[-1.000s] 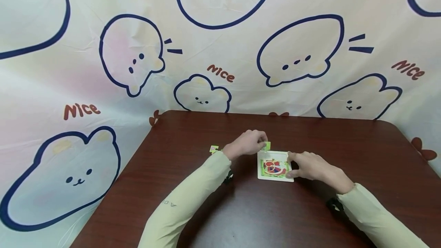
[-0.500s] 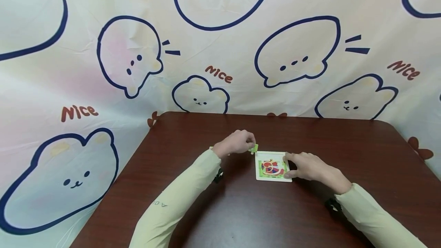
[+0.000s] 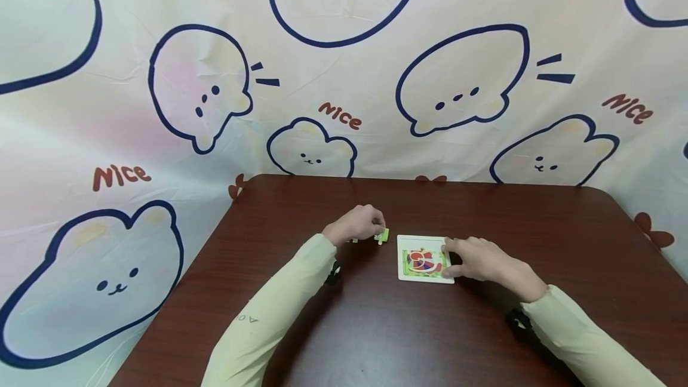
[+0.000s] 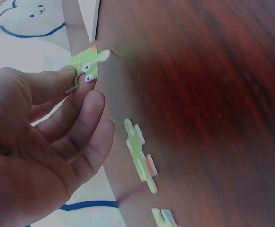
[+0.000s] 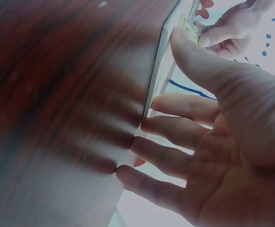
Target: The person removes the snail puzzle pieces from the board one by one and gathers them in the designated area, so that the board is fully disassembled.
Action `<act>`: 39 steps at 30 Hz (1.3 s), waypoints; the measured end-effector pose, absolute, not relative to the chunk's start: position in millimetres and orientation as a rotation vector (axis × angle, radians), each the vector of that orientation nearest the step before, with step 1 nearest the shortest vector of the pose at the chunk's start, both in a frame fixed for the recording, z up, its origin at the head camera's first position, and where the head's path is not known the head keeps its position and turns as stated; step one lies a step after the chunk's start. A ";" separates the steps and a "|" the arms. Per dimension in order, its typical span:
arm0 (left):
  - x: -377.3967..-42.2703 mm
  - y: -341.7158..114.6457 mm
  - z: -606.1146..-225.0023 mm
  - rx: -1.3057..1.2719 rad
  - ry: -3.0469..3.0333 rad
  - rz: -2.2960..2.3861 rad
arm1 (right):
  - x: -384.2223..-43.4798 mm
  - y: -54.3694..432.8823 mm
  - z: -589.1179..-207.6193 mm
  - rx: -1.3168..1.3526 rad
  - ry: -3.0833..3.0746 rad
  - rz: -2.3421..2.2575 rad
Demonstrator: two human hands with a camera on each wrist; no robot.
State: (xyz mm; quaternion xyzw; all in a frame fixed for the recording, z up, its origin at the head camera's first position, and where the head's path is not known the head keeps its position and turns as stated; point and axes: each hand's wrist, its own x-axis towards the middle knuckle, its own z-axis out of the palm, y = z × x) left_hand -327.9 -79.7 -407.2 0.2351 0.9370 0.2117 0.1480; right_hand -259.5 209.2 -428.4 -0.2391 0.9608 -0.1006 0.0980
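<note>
In the head view my left hand (image 3: 357, 223) is left of a white puzzle tray (image 3: 424, 239). Thumb and forefinger pinch a green jigsaw piece (image 4: 86, 66) with a rounded tab and small eyes printed on it, held tilted in the left wrist view. My right hand (image 3: 478, 258) rests against the tray's right edge. Its thumb lies at the rim while its other fingers stretch out, tips on the table and rim, in the right wrist view. Inside the tray lies a partly assembled picture (image 3: 421, 261) in red, purple and green; my right fingers hide part of its right side.
Two loose jigsaw pieces lie on the brown table (image 3: 376, 327): a long green piece (image 4: 138, 153) and another piece (image 4: 164, 217), cut off by the frame. A patterned cloth (image 3: 322, 76) hangs behind the table.
My left hand has moved left, away from the tray's far edge, carrying the green jigsaw piece. My right hand stays at the tray. The view has shifted slightly.
</note>
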 end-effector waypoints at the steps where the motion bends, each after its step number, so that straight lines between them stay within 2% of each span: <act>1: -328.6 -81.4 -407.2 0.676 2.695 0.606 | -259.6 209.1 -428.3 -0.709 2.844 -0.296; 23: -329.8 -86.2 -416.3 0.527 2.710 0.529 | -258.6 207.6 -427.0 -0.719 2.843 -0.300; 39: -328.9 -87.5 -413.7 0.538 2.721 0.533 | -258.8 206.4 -427.3 -0.704 2.834 -0.295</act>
